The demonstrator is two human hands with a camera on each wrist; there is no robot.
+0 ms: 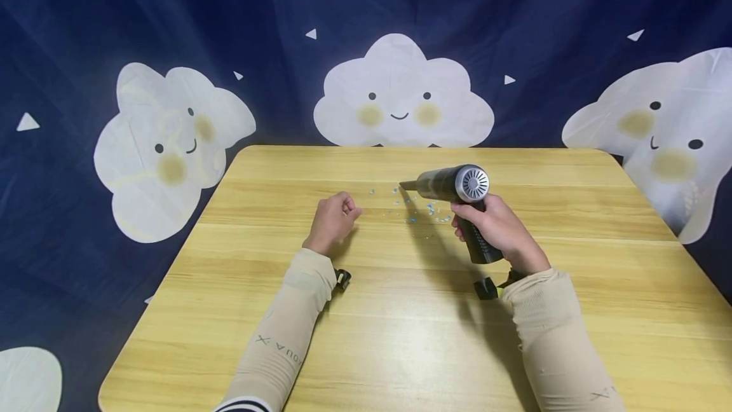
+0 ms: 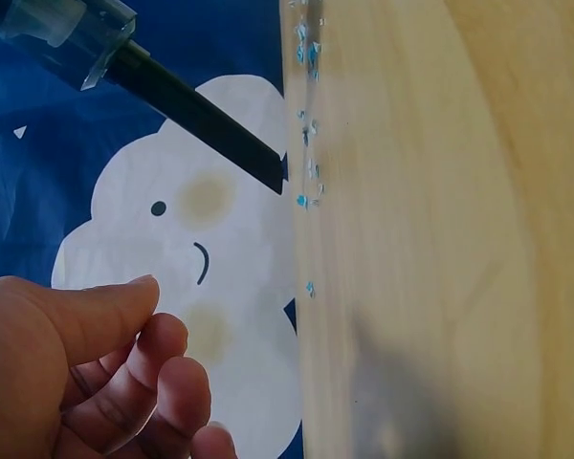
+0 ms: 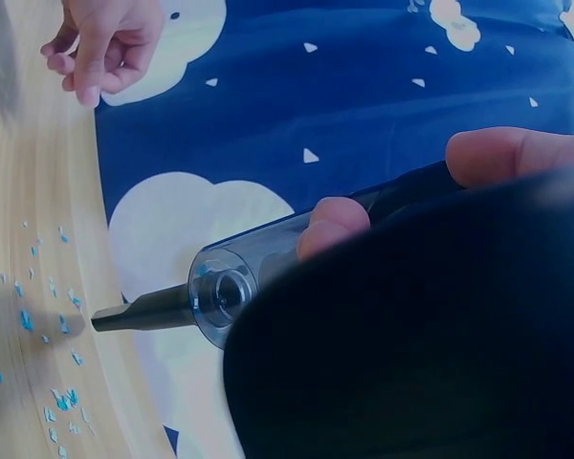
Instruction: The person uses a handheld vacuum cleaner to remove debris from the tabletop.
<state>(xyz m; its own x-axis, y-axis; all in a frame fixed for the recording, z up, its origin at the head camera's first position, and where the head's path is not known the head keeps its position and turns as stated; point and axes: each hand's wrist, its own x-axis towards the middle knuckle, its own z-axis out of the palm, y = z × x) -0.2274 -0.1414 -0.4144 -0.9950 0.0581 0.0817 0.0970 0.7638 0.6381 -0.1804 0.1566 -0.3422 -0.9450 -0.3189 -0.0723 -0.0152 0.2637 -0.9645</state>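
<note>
My right hand point(image 1: 500, 224) grips the handle of a black handheld vacuum cleaner point(image 1: 440, 183) with a round silver vent at its rear. Its narrow dark nozzle point(image 2: 206, 120) points left, close to blue and white paper scraps point(image 3: 67, 397) scattered on the table. In the right wrist view the clear dust chamber point(image 3: 225, 287) shows, while the dark body hides most of the hand. My left hand point(image 1: 334, 218) is held left of the scraps, its fingers loosely curled with nothing between them. Whether it touches the table cannot be told.
The scraps lie on a light wooden table point(image 1: 394, 348) with rounded corners. Behind it hangs a dark blue curtain point(image 1: 274, 11) printed with white smiling clouds and small triangles. Both forearms wear beige sleeves point(image 1: 269, 342), and a small black device point(image 1: 342, 280) sits at the left wrist.
</note>
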